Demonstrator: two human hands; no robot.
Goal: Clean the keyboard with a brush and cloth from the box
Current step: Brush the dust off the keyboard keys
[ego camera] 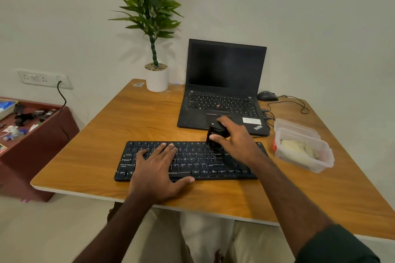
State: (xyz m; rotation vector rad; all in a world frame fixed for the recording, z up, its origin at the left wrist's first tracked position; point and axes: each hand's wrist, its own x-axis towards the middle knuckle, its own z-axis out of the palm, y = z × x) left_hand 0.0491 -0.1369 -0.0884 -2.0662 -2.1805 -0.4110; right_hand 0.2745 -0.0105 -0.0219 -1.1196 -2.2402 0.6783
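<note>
On keyboard [188,160], two o'clock: right hand [235,136] grips brush [215,134]; left hand [156,162], flat, steadies. Advised: short, light strokes between rows.

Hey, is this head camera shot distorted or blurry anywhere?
Head view: wide-angle bending bows the table edges; the brush in the right hand looks slightly smeared; the laptop screen is dark with faint glare; soft, even room light, weak shadows.
</note>
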